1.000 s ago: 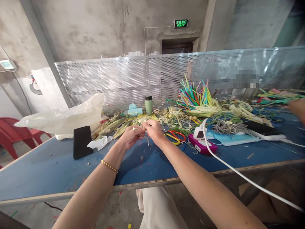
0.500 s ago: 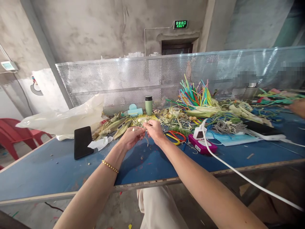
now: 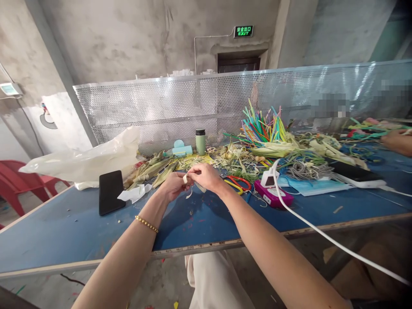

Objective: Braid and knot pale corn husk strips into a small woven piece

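Observation:
My left hand (image 3: 173,186) and my right hand (image 3: 206,177) meet over the middle of the blue table, both with fingers pinched. Between them is a narrow pale strip that looks like corn husk (image 3: 201,187); a thin curled end hangs below the fingers. My fingers cover most of it. Just beyond lie dried corn husks (image 3: 165,172) and pale shreds. Scissors with red and yellow handles (image 3: 240,184) rest to the right of my right hand.
Left are a black phone (image 3: 111,192), crumpled white paper (image 3: 134,193) and a plastic bag (image 3: 83,159). A green cup (image 3: 200,142) stands behind. Right are colourful stems (image 3: 262,126), a purple box (image 3: 273,195) with a white cable, a blue mask (image 3: 317,187) and another person's hand (image 3: 398,141).
My right hand has turned and shifted slightly left against my left hand, and more of the pale strip shows below it. At far right the other person's hand has moved left.

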{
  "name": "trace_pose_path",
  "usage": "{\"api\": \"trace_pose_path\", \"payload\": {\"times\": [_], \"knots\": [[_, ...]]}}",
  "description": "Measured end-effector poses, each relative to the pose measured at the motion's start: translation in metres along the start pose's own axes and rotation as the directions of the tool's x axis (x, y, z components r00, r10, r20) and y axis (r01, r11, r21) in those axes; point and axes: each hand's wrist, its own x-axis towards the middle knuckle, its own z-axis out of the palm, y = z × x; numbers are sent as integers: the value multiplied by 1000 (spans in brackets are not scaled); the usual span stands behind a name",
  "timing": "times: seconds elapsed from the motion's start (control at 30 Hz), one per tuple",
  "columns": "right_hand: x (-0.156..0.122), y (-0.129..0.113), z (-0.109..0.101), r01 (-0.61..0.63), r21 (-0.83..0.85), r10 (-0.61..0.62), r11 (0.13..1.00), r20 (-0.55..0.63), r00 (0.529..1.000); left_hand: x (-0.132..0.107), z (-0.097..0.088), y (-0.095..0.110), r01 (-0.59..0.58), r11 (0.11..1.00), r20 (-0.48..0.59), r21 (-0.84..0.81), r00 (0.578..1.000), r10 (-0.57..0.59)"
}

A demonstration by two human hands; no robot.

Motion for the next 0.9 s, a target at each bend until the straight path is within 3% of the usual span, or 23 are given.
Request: {"api": "trace_pose_path", "payload": {"times": [0.27,0.53,0.9], "knots": [[0,3,2,-7,23,9,1000,-122,993,-5,3,5,5,999,46,-41,999,-3],[1,6,10,49,32,-44,998,-145,988,-6,4,6,4,1000,82,-13,997,-3],[-2,-2,8,-4,12,6,1000,-138,990,-7,6,6,9,1000,94,-10,996,-8]]}}
